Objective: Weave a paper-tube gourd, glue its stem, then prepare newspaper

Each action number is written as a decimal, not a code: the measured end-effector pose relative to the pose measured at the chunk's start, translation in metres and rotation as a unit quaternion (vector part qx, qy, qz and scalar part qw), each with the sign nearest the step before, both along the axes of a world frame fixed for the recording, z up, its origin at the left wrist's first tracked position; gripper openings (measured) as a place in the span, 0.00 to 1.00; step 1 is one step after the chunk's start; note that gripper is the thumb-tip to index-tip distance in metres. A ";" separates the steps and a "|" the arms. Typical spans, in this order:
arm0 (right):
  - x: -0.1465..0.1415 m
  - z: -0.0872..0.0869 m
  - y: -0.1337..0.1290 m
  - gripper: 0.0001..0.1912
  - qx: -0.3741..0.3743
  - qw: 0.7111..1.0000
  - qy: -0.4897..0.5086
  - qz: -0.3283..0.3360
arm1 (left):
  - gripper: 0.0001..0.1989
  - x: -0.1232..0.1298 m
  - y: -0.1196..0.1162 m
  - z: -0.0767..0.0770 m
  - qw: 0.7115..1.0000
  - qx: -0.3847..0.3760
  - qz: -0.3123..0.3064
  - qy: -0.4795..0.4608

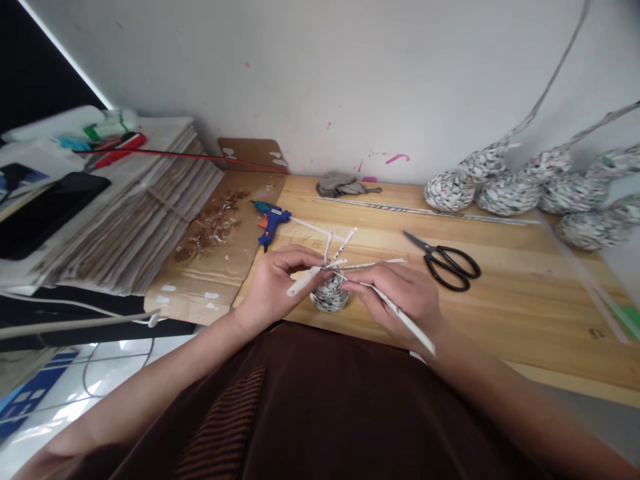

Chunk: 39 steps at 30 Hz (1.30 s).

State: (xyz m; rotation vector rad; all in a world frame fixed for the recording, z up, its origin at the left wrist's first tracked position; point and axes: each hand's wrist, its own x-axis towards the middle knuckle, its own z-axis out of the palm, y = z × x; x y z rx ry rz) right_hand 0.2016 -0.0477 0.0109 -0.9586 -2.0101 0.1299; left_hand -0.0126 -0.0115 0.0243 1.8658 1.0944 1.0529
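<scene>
Close to the table's front edge stands a small woven paper vessel (pixel 330 295), made of rolled newspaper strips. Several strip ends stick up and out from its top, among them a speckled paper strip (pixel 345 245). My left hand (pixel 280 280) grips the vessel's upper rim from the left, thumb pressed over the top. My right hand (pixel 400 293) is closed on a white rolled paper strip (pixel 413 325) that runs from the rim out under the palm. My fingers hide part of the rim.
A blue glue gun (pixel 273 223) lies behind my left hand, and black-handled scissors (pixel 447 263) to the right. Finished woven gourd shapes (pixel 510 190) line the back right. A grey cloth (pixel 343 183) and a long paper rod (pixel 425 211) lie near the wall. Stacked papers (pixel 165 180) stand left.
</scene>
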 end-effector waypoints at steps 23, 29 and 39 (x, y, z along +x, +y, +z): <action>-0.018 0.010 0.003 0.05 -0.118 0.990 -0.047 -0.062 | 0.04 0.000 -0.003 -0.008 0.999 0.019 -0.003 -0.027; -0.012 0.021 0.009 0.06 -0.165 0.983 -0.057 -0.055 | 0.07 -0.005 -0.003 -0.022 0.997 -0.007 -0.028 -0.069; -0.008 0.027 -0.015 0.08 -0.304 0.944 0.126 -0.033 | 0.06 -0.011 -0.001 -0.029 0.992 -0.029 0.033 -0.121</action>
